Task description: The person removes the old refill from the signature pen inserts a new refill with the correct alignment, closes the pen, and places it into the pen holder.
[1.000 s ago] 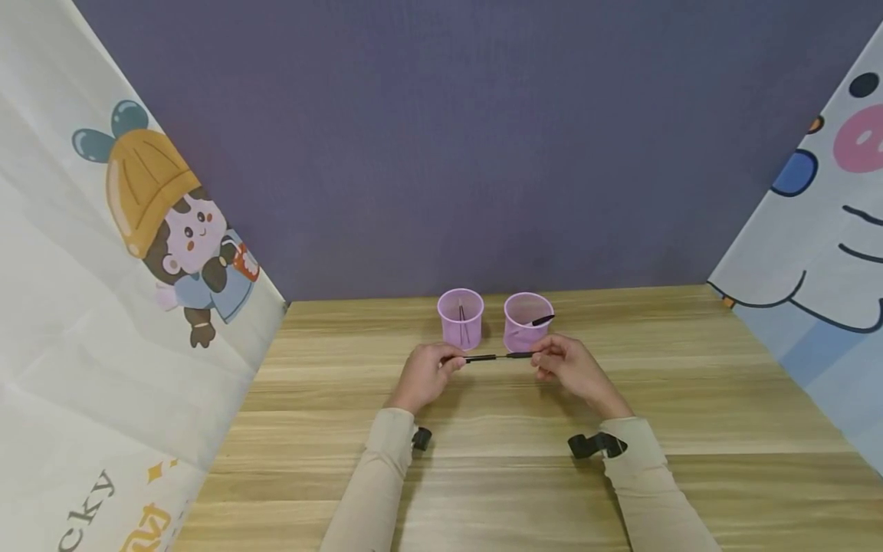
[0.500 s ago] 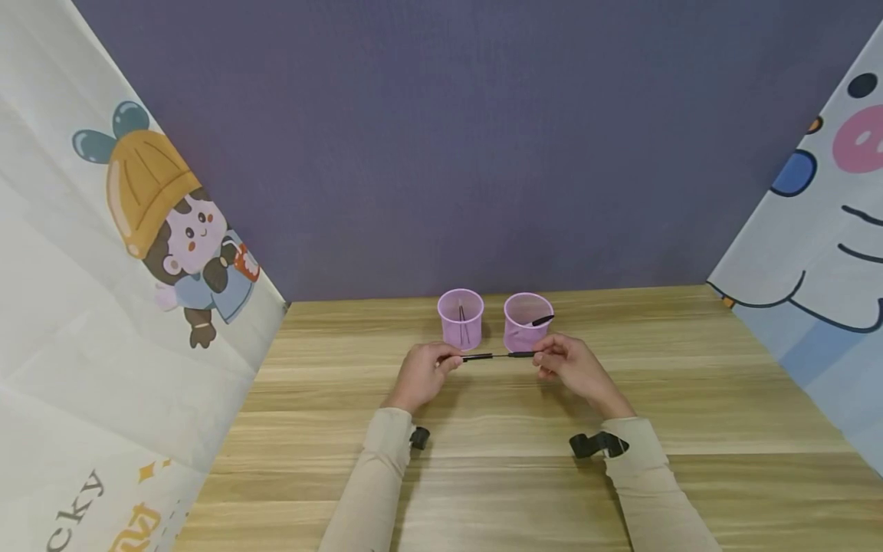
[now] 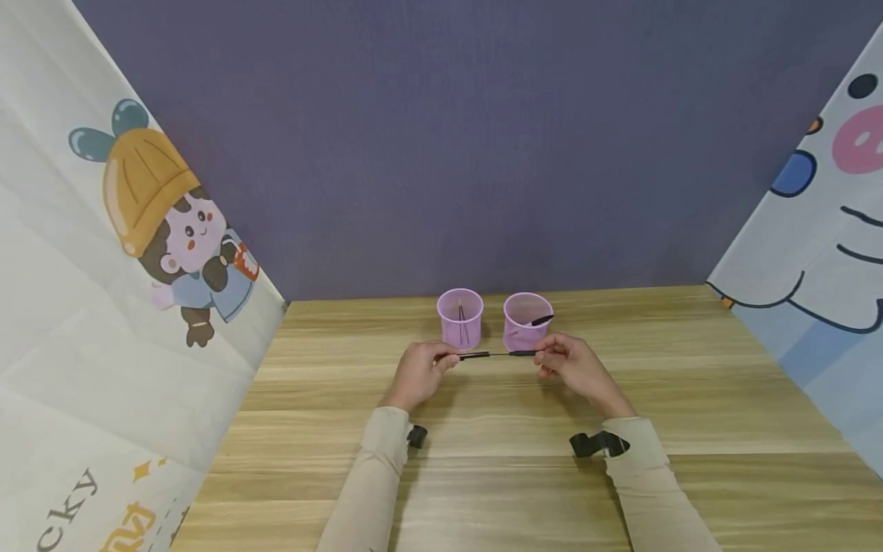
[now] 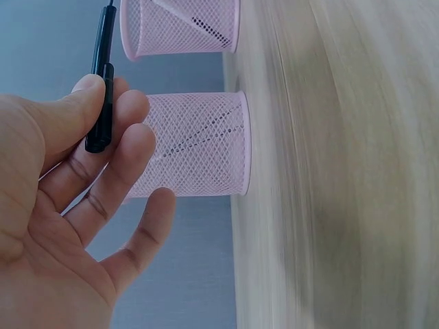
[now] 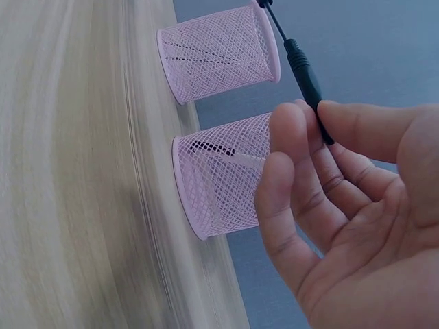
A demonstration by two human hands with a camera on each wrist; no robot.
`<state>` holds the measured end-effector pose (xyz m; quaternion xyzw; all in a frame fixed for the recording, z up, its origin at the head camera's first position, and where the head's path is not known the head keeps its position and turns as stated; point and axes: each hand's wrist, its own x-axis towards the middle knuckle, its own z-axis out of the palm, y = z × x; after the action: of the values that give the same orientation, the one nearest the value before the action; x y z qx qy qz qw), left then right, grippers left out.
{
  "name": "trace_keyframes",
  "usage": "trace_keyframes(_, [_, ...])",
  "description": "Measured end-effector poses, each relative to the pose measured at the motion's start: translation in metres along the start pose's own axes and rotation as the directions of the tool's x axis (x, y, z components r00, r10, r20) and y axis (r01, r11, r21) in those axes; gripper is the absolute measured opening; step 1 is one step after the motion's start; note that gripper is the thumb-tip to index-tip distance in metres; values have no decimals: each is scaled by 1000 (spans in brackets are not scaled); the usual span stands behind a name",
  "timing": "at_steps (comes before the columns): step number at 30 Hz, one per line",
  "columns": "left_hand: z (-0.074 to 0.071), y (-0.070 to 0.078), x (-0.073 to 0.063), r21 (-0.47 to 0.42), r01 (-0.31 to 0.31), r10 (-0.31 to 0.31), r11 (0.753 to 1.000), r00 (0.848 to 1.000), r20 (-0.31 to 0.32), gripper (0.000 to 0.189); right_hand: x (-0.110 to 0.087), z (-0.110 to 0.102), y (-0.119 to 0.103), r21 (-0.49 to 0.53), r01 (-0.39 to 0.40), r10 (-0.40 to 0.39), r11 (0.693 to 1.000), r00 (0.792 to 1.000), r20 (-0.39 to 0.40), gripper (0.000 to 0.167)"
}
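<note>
Slim black-handled tool [image 5: 304, 74], thin straight shaft [image 5: 276, 22], black tube [image 4: 103, 48]

A small screened-off tabletop booth is indicated: the wood-grain table [image 3: 497, 491] is closed in behind by a plain purple-grey panel [image 3: 483, 153] and flanked by a left cloth [image 3: 62, 268] and a right cloth [image 3: 807, 230], both cartoon-printed. Whether home or office cannot be told.

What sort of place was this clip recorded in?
Probably an indoor booth set up for recording, though the wider room is out of view: a wood-grain table meets a plain dark backdrop, and pale cartoon-printed sheets flank it on both sides.
</note>
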<state>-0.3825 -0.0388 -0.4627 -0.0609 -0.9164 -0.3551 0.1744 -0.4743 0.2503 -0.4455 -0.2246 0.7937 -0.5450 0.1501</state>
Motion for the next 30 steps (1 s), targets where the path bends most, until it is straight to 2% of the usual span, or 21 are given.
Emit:
trace_keyframes(7, [-1, -2, 0, -2, 3, -3, 1000, 1000, -1, 13, 1, -2, 1, -10, -10, 10, 1000, 1000, 4, 22])
trace_keyframes(14, [-4, -4, 0, -25, 32, -32, 999, 999, 6, 13, 1, -4, -2, 4, -11, 11, 1000, 1000, 3, 23])
trace_keyframes(23, [-3, -6, -1, -17, 5, -5, 1000, 1000, -8, 12, 1, -4, -2, 11, -17, 17, 1000, 1000, 1, 25])
trace_keyframes(30, [-5, -5, -2, -16, 23, -23, 1000, 1000, 3, 13, 0, -5, -1, 14, -15, 15, 1000, 1000, -4, 25])
